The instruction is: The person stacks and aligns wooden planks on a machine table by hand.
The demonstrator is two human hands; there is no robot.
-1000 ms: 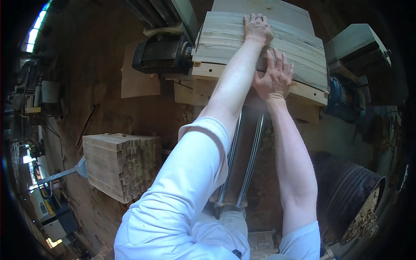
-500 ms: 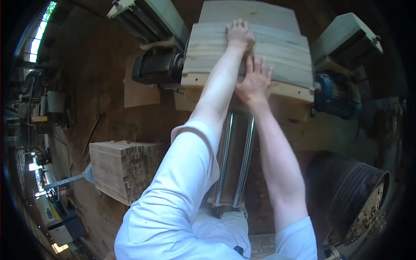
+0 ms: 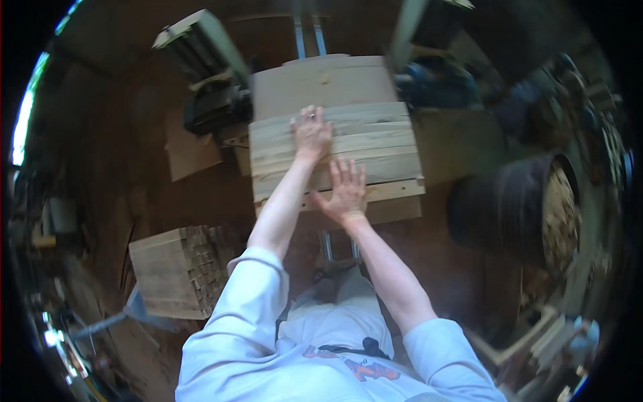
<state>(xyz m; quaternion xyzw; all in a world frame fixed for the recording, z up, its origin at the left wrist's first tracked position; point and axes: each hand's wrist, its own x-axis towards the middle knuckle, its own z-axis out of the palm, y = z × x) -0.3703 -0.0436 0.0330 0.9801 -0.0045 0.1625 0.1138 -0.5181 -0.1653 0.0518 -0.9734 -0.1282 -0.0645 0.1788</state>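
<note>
The left hand point(image 3: 311, 132) and the right hand point(image 3: 347, 189) lie with fingers spread flat, gripping nothing, on the boards point(image 3: 378, 144) on the counter point(image 3: 321, 84), where uneven pressure may push one board askew.

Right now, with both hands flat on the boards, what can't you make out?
Head view only.
1. Boards: the wood under left hand and right hand is covered by the palms.
2. Rails below the boards: mostly hidden by the forearms and torso.
3. Motor at left: dark and blurred, no detail.
4. Bin at right: contents smeared by lens distortion.
</note>
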